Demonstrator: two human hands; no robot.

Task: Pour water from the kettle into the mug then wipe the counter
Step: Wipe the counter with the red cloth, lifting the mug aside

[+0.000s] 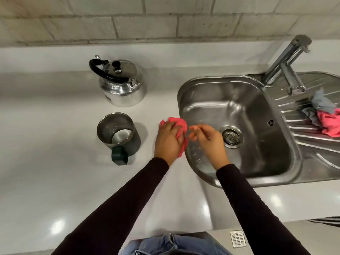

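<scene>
Cloth (175, 126), one pink one, lies bunched under the left hand (170, 139) at the bench (55, 172) edge where it meets the sink (239, 111); the fingers (166, 127) are spread flat and press it down, not pinching it. It looks soft, light and probably damp, so it should bunch and drag easily; best held by a palmful of its middle. Further left of those fingers stands one steel mug (117, 134), and beyond it one kettle (120, 82), upright, likely heavy if filled. The right hand (207, 138) hovers over the basin, fingers loosely curled and holding nothing. Far to its right, two more rags (325, 115), grey and pink, lie heaped
</scene>
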